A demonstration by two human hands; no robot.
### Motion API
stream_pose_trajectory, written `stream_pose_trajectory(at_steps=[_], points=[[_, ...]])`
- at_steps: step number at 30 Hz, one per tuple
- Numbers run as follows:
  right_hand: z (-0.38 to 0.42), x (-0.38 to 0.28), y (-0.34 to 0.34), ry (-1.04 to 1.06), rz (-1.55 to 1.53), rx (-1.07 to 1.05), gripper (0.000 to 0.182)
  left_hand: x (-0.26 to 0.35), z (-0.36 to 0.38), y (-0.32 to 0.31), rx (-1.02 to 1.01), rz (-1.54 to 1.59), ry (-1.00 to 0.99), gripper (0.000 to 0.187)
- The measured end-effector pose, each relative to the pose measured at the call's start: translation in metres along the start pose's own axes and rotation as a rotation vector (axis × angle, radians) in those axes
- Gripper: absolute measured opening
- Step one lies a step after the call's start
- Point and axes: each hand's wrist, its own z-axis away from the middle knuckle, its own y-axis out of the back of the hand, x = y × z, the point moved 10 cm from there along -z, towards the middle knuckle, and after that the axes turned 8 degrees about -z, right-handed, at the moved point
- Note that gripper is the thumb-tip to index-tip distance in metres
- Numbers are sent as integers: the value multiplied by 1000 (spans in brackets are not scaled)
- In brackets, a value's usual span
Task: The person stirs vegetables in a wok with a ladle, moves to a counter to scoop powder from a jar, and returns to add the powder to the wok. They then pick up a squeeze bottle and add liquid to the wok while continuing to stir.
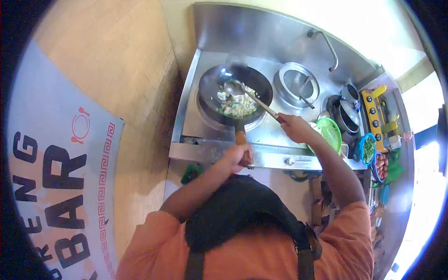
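Note:
A dark wok (210, 91) rests on the left burner of the steel stove, holding chopped pale and green food (240, 107). My left hand (239, 156) is closed around the wok's wooden handle (240, 135), at the stove's front edge. Gripped in my right hand (296, 128) is the long handle of a ladle (234, 87). The ladle's bowl is inside the wok, over the food near its middle. My fingers partly hide the ends of both handles.
Right of the wok sits a round metal strainer (298, 86) on a ring. Further right are a green basket (330, 135), a lidded pot (349, 116), a blue basket of greens (367, 149) and a yellow gas stove (374, 116). A faucet (331, 49) bends from the backsplash. A lettered banner (70, 163) hangs left.

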Motion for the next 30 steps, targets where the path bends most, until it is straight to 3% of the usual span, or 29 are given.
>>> stream_pose_trajectory(at_steps=[2, 5, 6, 7, 9, 10, 12, 15, 18, 20, 22, 25, 26, 30], points=[[22, -9, 14, -177, -241, -115, 35, 16, 0, 5, 42, 11, 0, 14], [55, -13, 13, -298, -355, -286, 37, 18, -12, 23, 100, -27, -3, 15], [54, -26, 17, 119, -161, -150, 39, 16, -12, 23, 67, -39, -11, 14], [52, -28, 12, 120, -161, -151, 39, 15, -13, 21, 33, -51, -21, 14], [49, -12, -11, -129, 233, -248, 44, 12, -17, 29, 65, -53, -22, 14], [41, -10, -13, -217, 263, -222, 49, 10, -18, 35, 96, -58, -25, 14], [3, 22, -35, -226, 200, -80, 48, 11, -21, 37, 63, -76, -55, 14], [-41, 43, -72, -226, 57, -48, 47, 14, -23, 35, 34, -90, -71, 15], [4, 7, -60, -100, 222, -218, 47, 17, -30, 64, 110, -9, 28, 16], [45, -1, -40, -59, 274, -173, 47, -4, -30, 68, 170, 84, 107, 16], [46, 18, -17, -15, 341, -105, 46, -9, -25, 17, 62, 68, 77, 14], [21, 57, 16, -80, 520, -124, 49, -3, -5, -32, 152, 18, -55, 13], [17, 56, 41, 14, 498, -48, 50, -10, -17, -23, 142, 2, -65, 14], [32, 24, 104, -20, 563, -176, 47, 6, -31, -1, 132, 33, -100, 16]])
